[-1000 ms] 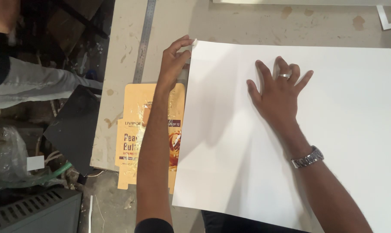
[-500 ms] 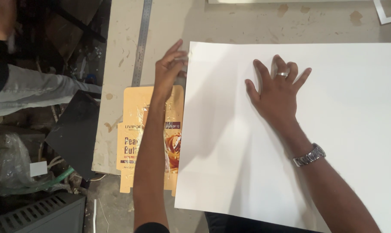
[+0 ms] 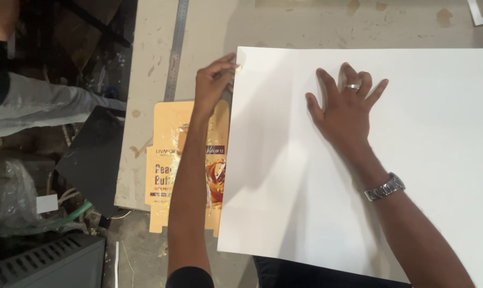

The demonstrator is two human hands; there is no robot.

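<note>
**Inspector A:** Head view, recorded looking straight down. A large white sheet (image 3: 369,160) covered the centre and right of the frame, lying flat on a pale, stained worktable (image 3: 209,32). Its upper left corner sat in the upper middle of the frame.

**Inspector B:** State of the hands?

**Inspector A:** The right hand (image 3: 348,109) lay flat on the sheet in the upper centre, palm down, fingers spread wide, holding nothing. A ring showed on one finger and a metal wristwatch (image 3: 385,186) on the wrist. The left hand (image 3: 214,80) was at the sheet's upper left corner, fingers drawn narrow and pinched together at the edge. Something small and pale showed at the fingertips; I could not tell what it was, nor whether the corner itself was gripped.

**Inspector B:** Anything beneath the left arm?

**Inspector A:** A flattened orange carton (image 3: 169,160), printed side up, lay left of centre, partly under the forearm and touching or slipping under the sheet's left edge. It overhung the table's lower edge.

**Inspector B:** Surroundings?

**Inspector A:** A steel ruler (image 3: 176,48) ran up the table toward the top of the frame, above the carton. A black panel (image 3: 92,154) sat off the table's left edge. Another person's grey-clad leg (image 3: 44,109) was noted at the far left, and a dark ribbed casing (image 3: 44,264) in the lower left corner.
</note>
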